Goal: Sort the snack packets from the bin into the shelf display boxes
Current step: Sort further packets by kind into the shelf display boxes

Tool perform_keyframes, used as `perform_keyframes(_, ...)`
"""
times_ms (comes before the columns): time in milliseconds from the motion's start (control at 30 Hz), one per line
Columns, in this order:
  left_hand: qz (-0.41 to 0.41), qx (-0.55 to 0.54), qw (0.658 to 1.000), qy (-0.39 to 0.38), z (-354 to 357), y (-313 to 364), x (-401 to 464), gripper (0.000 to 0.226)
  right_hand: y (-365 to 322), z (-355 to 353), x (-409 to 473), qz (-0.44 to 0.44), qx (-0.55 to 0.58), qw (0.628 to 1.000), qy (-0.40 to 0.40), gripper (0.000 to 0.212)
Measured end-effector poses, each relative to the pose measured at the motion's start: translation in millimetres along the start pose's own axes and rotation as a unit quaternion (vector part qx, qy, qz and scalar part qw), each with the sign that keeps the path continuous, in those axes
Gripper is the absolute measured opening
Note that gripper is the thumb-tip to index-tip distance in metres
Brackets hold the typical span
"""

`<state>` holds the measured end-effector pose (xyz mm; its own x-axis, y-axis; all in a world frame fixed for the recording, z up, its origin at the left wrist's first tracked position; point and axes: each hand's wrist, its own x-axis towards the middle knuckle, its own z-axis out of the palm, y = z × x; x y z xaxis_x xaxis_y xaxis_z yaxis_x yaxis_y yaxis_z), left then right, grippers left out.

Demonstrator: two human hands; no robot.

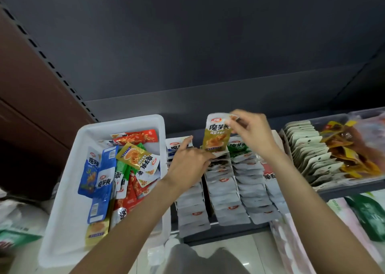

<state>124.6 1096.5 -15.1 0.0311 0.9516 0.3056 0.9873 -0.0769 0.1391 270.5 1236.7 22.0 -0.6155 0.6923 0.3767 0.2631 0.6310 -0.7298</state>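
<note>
A white plastic bin (68, 190) at the left holds several loose snack packets in blue, red, green and yellow. To its right stand rows of display boxes (225, 192) packed with upright white-backed packets. My right hand (253, 134) pinches the top edge of a yellow snack packet (216, 135) and holds it upright above the back of the second row. My left hand (187, 163) rests on the packets at the back of the first and second rows, its index finger stretched toward a blue packet (177, 146).
A clear tray (341, 182) at the right holds a row of white packets and a pile of orange-brown ones. Dark shelf panels rise behind the boxes. Green and pink bags (366, 213) lie on a lower level at the right. More bags lie at the far left.
</note>
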Motion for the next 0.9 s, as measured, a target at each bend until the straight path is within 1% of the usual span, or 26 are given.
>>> perform_keyframes(67,0.008,-0.004,1.0,0.0,-0.2,-1.1,0.2,0.02,3.0,12.5,-2.3,-0.061,-0.113,0.991,-0.038,0.006)
perform_keyframes(133,0.011,-0.007,1.0,-0.008,-1.0,-0.8,1.2,0.023,9.4,22.4,-5.6,-0.094,-0.237,0.964,-0.074,0.002)
perform_keyframes(167,0.009,-0.006,1.0,-0.008,-1.4,-2.8,0.0,0.023,11.9,29.7,-6.2,-0.104,-0.281,0.95,-0.088,0.005)
perform_keyframes(267,0.02,-0.02,1.0,-0.003,1.1,-1.9,1.5,0.022,16.6,37.4,-7.6,-0.102,-0.348,0.925,-0.115,0.009)
perform_keyframes(300,0.026,-0.022,0.999,0.0,0.7,-1.6,2.0,0.021,14.2,36.7,-6.3,-0.091,-0.366,0.916,-0.134,0.009)
perform_keyframes(367,0.034,-0.025,0.999,0.02,-3.0,-2.2,-0.7,0.021,5.9,34.3,-3.1,-0.063,-0.392,0.901,-0.178,0.016)
perform_keyframes(400,0.036,-0.031,0.998,0.042,-6.7,-3.6,-3.7,0.021,0.1,31.6,-2.5,-0.055,-0.385,0.904,-0.177,0.018)
perform_keyframes(433,0.031,-0.041,0.996,0.07,-12.0,-6.5,-8.2,0.021,-8.4,28.9,-3.3,-0.046,-0.358,0.92,-0.156,0.021)
perform_keyframes(500,0.0,-0.077,0.985,0.154,-25.2,-17.5,-24.5,0.022,-36.6,29.3,-9.3,-0.043,-0.24,0.968,-0.064,0.023)
perform_keyframes(533,-0.021,-0.084,0.975,0.205,-30.6,-27.5,-36.9,0.022,-55.4,33.4,-12.6,-0.054,-0.175,0.983,-0.024,0.02)
perform_keyframes(567,-0.047,-0.073,0.966,0.243,-35.0,-40.5,-51.4,0.022,-74.8,41.6,-15.2,-0.066,-0.12,0.991,-0.007,0.017)
perform_keyframes(600,-0.079,-0.05,0.961,0.261,-36.9,-57.0,-67.5,0.022,-92.8,54.2,-16.4,-0.076,-0.076,0.994,-0.014,0.016)
perform_keyframes(633,-0.115,-0.027,0.958,0.26,-35.6,-76.4,-84.9,0.022,-108.3,69.9,-16.6,-0.081,-0.045,0.995,-0.037,0.015)
perform_keyframes(700,-0.19,-0.003,0.959,0.21,-26.2,-116.2,-118.1,0.025,-130.2,108.4,-14.3,-0.074,-0.018,0.991,-0.108,0.016)
perform_keyframes(767,-0.26,-0.002,0.959,0.117,-14.7,-148.3,-142.7,0.033,-139.4,153.8,-8.3,-0.051,-0.06,0.975,-0.207,0.022)
perform_keyframes(833,-0.339,-0.032,0.94,0.007,-8.4,-166.9,-155.2,0.046,-133.5,203.9,-1.9,-0.014,-0.121,0.948,-0.295,0.032)
perform_keyframes(900,-0.4,-0.063,0.911,-0.072,-1.9,-178.6,-159.9,0.06,-119.7,247.9,4.3,0.041,-0.195,0.916,-0.347,0.041)
